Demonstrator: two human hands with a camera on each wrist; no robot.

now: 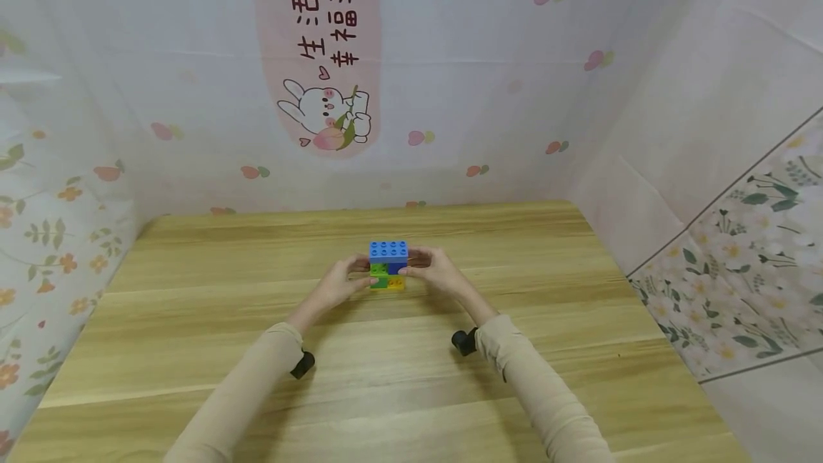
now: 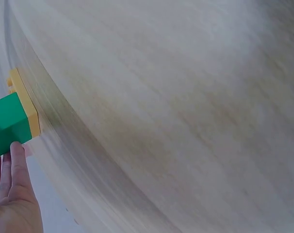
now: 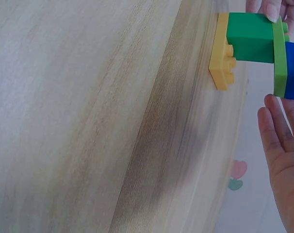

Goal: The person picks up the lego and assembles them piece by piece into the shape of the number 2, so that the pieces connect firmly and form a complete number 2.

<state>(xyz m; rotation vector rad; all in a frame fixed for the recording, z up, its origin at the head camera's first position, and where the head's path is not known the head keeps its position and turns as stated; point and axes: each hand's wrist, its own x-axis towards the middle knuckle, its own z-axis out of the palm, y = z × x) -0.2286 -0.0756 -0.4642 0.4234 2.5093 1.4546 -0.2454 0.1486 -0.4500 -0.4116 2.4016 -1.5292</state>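
A small brick stack (image 1: pixel 388 264) stands mid-table: a light blue plate on top, then a dark blue brick, green bricks and a yellow plate at the bottom. My left hand (image 1: pixel 352 279) pinches the stack at the green brick (image 2: pixel 9 121); its fingers (image 2: pixel 13 170) lie along that brick, and a fingertip (image 3: pixel 272 9) presses the brick's other face. My right hand (image 1: pixel 426 267) hovers at the stack's right side. Its fingers (image 3: pixel 278 141) are straight and sit just off the blue brick (image 3: pixel 292 70). The yellow plate (image 3: pixel 222 53) rests on the wood.
The wooden table (image 1: pixel 386 391) is boxed in by patterned cloth walls at the back (image 1: pixel 411 91), left (image 1: pixel 45 234) and right (image 1: pixel 739 249). Bare wood lies all round the stack.
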